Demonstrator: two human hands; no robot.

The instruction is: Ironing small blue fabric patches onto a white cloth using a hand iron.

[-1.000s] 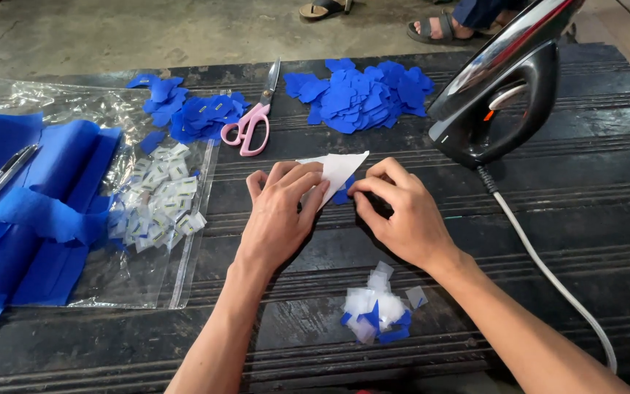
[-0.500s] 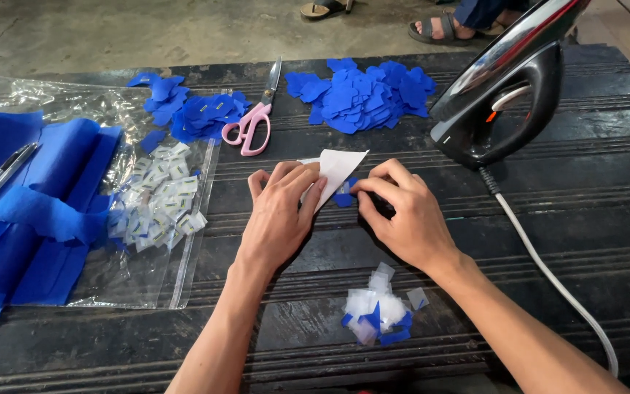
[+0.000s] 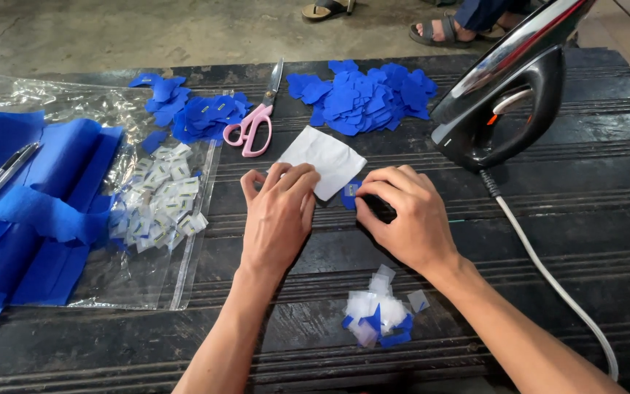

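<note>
left hand (image 3: 278, 219) bare | right hand (image 3: 410, 219) bare | forearms sleeveless
</note>
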